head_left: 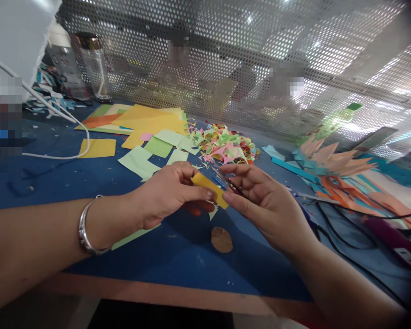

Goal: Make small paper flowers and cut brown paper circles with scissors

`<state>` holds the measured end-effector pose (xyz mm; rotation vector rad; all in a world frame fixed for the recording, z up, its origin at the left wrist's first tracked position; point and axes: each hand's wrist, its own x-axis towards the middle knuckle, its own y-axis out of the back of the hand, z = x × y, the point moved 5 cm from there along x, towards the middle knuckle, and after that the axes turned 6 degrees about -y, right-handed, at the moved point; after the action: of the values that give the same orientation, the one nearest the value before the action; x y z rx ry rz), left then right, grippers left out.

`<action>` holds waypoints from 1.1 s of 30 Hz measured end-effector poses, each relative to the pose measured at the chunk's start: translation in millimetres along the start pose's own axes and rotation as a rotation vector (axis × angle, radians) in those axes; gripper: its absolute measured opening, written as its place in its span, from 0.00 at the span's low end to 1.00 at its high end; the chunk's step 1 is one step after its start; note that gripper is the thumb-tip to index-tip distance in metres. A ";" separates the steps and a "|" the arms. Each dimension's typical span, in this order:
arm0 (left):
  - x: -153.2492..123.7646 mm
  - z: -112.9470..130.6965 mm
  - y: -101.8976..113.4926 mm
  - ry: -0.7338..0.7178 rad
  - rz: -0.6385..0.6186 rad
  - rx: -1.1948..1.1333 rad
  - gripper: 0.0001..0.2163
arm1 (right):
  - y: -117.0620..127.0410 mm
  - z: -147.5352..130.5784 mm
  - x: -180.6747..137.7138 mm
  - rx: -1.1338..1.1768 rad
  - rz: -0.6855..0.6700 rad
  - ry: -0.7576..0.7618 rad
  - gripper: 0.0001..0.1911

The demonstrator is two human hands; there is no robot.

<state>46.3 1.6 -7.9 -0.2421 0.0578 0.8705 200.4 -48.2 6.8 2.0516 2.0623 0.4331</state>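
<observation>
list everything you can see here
mesh screen: 1, silver, behind the table
bottle: 1, clear with gold cap, far left
cable: 1, white, looping over the left of the mat
mat: 1, blue, covering the table
sheets: a stack, yellow and orange, far centre
yellow square: 1, left of the stack
green squares: several, pale green, in front of the stack
scraps: a pile, mixed colours, centre
cut-outs: several, peach, teal and orange, right
black cables: a few, right
disc: 1, brown, on the mat below the hands
strip: 1, yellow, between both hands
scissors: 1, metal, in the right grip
bracelet: 1, silver, left wrist
left grip: pinching the strip
right grip: holding the scissors, fingertip on the strip
</observation>
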 end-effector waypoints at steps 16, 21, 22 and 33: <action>9.1 5.2 12.6 -0.154 0.073 -0.163 0.05 | 13.8 0.3 -1.5 -0.262 0.100 0.018 0.19; 7.4 5.2 12.9 -0.164 0.075 -0.171 0.04 | 13.6 1.4 -2.5 -0.308 0.075 0.001 0.19; 7.4 5.3 13.0 -0.167 0.072 -0.174 0.04 | 13.3 1.6 -2.6 -0.314 0.068 -0.002 0.19; 8.3 5.1 13.6 -0.174 0.068 -0.168 0.03 | 12.2 0.6 -1.2 -0.322 0.050 -0.002 0.17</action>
<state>41.0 17.5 -6.7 -0.3218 -0.1709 0.9626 212.1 -49.4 10.4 1.9116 1.8039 0.7193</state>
